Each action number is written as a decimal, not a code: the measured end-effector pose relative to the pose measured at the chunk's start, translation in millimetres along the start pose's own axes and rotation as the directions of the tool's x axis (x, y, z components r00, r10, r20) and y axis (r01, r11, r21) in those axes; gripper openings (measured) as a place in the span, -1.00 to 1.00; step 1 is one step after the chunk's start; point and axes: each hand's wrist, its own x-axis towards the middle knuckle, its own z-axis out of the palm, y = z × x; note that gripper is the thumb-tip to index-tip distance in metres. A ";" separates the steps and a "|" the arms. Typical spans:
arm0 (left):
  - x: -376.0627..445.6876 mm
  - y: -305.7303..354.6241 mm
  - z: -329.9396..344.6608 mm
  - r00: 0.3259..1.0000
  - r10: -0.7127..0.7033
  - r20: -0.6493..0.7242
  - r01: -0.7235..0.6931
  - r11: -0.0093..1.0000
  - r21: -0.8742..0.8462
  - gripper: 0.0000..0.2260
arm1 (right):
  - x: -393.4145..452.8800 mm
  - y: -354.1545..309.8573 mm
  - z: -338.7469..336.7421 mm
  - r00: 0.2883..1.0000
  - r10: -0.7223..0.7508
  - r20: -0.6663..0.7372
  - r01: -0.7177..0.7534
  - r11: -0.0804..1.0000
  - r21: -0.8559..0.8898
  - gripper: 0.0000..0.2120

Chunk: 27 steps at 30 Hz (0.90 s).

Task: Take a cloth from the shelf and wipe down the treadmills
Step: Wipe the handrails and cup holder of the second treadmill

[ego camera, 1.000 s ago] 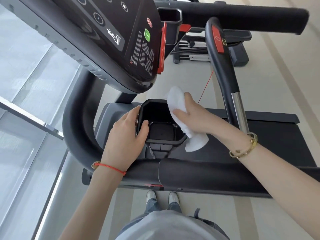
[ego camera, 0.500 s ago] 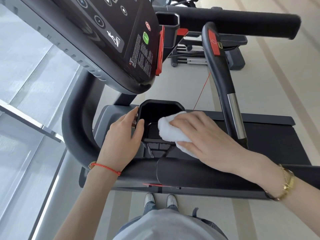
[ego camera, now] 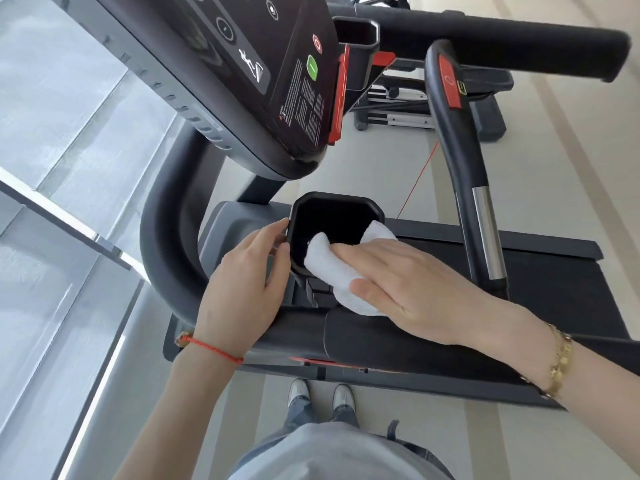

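Cloth, white and bunched, lay across the near rim of the black cup holder on the treadmill, one fold dipping inside and another poking up at the holder's right edge. Your right hand pressed down on it with fingers nearly straight and together, palm flat, so the cloth was pinned under your hand rather than pinched. It looked soft, light and limp, the kind of thing that would fold wherever you pushed it and would probably slide off a smooth plastic edge unless you kept pressure on it; a gathered wad under the fingertips seemed the best place to hold it for reaching into the holder's corners. Your left hand gripped the holder's left wall, thumb on the near side and fingers curled round the outside, steadying it. Just below both hands ran the padded black front handrail. Above the holder hung the tilted console with a green button and a red one. To the right rose a curved side handle with a metal sensor strip. Your shoes stood on the pale floor beneath.
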 end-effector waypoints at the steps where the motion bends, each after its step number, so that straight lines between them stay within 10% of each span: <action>1: -0.2 0.4 0.0 1.000 0.002 -0.003 -0.002 1.000 0.003 -0.66 | -1.6 2.4 -0.8 1.000 -0.005 -0.018 0.006 1.000 0.010 -0.55; 15: 0.7 1.7 1.2 1.000 -0.027 -0.007 0.027 1.000 0.014 -0.67 | 7.0 9.9 8.7 0.997 -0.003 -0.082 -0.011 0.984 -0.180 -0.54; 27: 10.4 15.5 10.8 0.996 -0.085 -0.016 0.086 0.994 0.065 -0.62 | -2.5 5.2 14.2 0.828 0.340 -0.445 -0.465 0.860 -0.208 -0.57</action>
